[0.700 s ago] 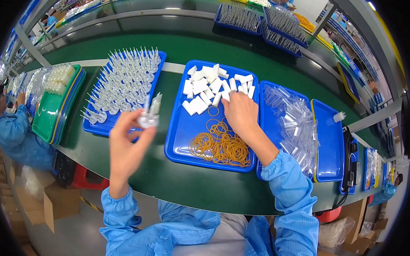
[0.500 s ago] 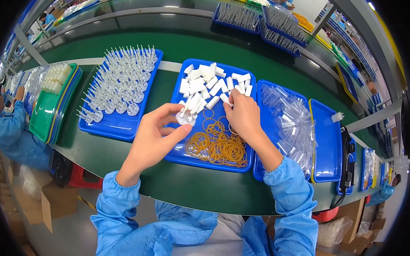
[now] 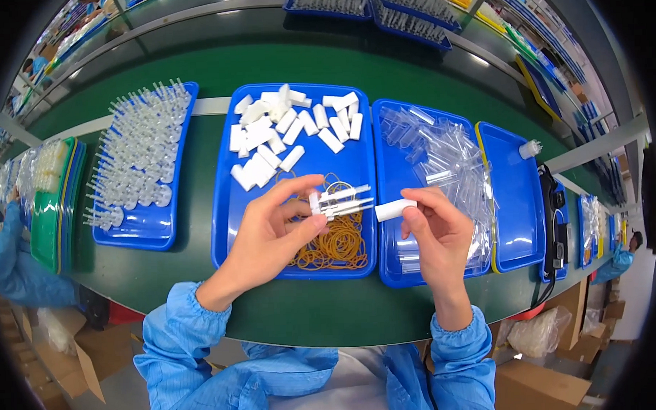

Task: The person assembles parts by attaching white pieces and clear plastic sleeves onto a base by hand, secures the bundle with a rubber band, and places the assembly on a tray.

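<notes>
My left hand (image 3: 267, 229) is closed on a white plastic part with several thin prongs (image 3: 348, 204), its base pinched between thumb and fingers and its prongs pointing right. My right hand (image 3: 442, 233) pinches a white cylinder (image 3: 394, 209), one end facing the prong tips with a small gap between. Both hands are above a blue tray (image 3: 224, 234). In it, loose white cylinders (image 3: 285, 121) lie at the far side and tan rubber bands (image 3: 336, 244) at the near side.
To the left, a blue tray (image 3: 150, 234) holds rows of upright pronged parts (image 3: 141, 143). On the right are a tray of clear plastic tubes (image 3: 453, 168) and a blue tray (image 3: 514, 206) with a small pronged piece (image 3: 530, 149) on its rim. A power strip (image 3: 558, 229) stands beside it.
My right hand has left the pile of cylinders and moved right and nearer, now holding one cylinder. My left hand has turned the pronged part so its prongs point right. The view has shifted.
</notes>
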Available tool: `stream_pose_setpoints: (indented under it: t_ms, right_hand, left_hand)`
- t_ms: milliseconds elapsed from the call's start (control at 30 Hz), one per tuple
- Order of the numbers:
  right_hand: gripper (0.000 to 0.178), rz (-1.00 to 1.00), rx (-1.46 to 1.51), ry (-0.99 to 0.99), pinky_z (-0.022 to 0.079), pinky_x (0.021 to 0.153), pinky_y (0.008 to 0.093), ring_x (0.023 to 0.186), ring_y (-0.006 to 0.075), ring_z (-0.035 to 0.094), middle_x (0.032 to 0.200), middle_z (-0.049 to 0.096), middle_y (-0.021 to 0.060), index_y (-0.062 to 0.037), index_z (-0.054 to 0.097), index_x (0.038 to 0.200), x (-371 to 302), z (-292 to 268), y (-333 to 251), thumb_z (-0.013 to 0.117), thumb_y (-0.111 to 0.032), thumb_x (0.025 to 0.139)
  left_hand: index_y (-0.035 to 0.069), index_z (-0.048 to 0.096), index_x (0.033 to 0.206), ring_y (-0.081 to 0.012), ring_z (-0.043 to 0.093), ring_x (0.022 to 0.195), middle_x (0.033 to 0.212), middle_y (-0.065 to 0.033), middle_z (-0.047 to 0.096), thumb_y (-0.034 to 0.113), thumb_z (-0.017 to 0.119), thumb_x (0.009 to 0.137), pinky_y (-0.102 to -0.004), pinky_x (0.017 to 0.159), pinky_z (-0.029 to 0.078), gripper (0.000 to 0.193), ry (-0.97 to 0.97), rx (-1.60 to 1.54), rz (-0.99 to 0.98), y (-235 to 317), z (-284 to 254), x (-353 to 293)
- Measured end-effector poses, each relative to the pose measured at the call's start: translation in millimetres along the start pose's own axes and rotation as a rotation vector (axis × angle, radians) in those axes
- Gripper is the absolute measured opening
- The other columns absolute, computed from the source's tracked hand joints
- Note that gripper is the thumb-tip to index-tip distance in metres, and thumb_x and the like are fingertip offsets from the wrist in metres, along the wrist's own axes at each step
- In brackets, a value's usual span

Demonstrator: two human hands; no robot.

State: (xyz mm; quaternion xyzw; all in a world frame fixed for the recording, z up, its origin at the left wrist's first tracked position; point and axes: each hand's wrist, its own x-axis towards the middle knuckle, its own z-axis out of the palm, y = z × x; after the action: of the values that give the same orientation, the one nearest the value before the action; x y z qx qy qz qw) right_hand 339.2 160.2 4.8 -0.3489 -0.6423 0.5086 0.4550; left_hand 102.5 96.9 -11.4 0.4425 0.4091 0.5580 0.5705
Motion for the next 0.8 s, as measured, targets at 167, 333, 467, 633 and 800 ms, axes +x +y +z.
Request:
stream_pose_setpoints:
  t_ms: [167,333,467,633,800]
  right_hand:
    - [0.022,0.065,0.052,0.060,0.046,0.060,0.0196,0.073,0.0069,0.057,0.092,0.062,0.0055,0.0019,0.068,0.115,-6,-7,4,0.067,0.001,0.093]
    - [0.022,0.228,0.095,0.047,0.044,0.055,0.0195,0.066,0.0062,0.058,0.083,0.066,0.0050,0.0029,0.069,0.114,-6,-6,8,0.069,-0.002,0.093]
    - [0.020,0.299,0.142,0.016,0.043,0.054,0.0190,0.064,0.0056,0.057,0.077,0.066,0.0040,0.0027,0.070,0.112,-6,-9,8,0.069,-0.003,0.093]
    - [0.020,0.284,0.111,0.011,0.040,0.053,0.0184,0.064,0.0044,0.056,0.077,0.067,0.0027,0.0030,0.070,0.111,-11,-1,9,0.071,-0.006,0.093]
    - [0.019,0.233,0.066,0.046,0.037,0.052,0.0183,0.063,0.0033,0.053,0.078,0.066,0.0023,0.0031,0.071,0.111,-11,4,8,0.070,-0.004,0.093]
  left_hand:
    - [-0.003,0.048,0.133,-0.0202,0.065,0.104,0.118,-0.0155,0.062,-0.002,0.063,0.095,-0.0318,0.092,0.055,0.041,0.014,-0.054,-0.058,-19,1,-8]
    - [-0.004,0.048,0.133,-0.0206,0.065,0.106,0.118,-0.0155,0.063,0.000,0.063,0.096,-0.0320,0.093,0.055,0.041,0.014,-0.057,-0.038,-22,-3,-10]
    - [-0.004,0.049,0.134,-0.0203,0.065,0.106,0.117,-0.0151,0.062,0.000,0.064,0.095,-0.0317,0.093,0.055,0.041,-0.001,-0.062,-0.067,-22,-5,-11]
    - [-0.006,0.053,0.129,-0.0203,0.064,0.107,0.116,-0.0105,0.054,-0.001,0.066,0.093,-0.0296,0.090,0.055,0.039,0.001,-0.040,-0.042,-26,0,-11]
    - [-0.006,0.054,0.128,-0.0202,0.064,0.107,0.115,-0.0101,0.051,-0.003,0.067,0.092,-0.0286,0.088,0.056,0.039,0.000,-0.031,-0.019,-24,1,-12]
